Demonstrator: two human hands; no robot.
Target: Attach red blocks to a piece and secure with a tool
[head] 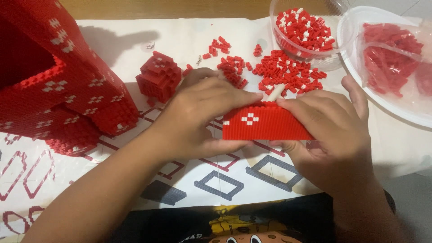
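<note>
A flat red panel of tiny building bricks (265, 122) with a small white cross pattern is held upright between both hands over the table. My left hand (202, 117) grips its left end, fingers curled over the top edge. My right hand (330, 135) grips the right end and also holds a short white stick tool (275, 92) against the panel's top edge. Loose red and white bricks (283, 69) lie scattered just beyond the panel.
A large red brick structure (58, 85) fills the left side, with a small red brick block (158, 76) beside it. A clear bowl of bricks (306, 31) and a white plate holding bagged red bricks (391, 58) sit at the right. A printed instruction sheet (220, 180) covers the table.
</note>
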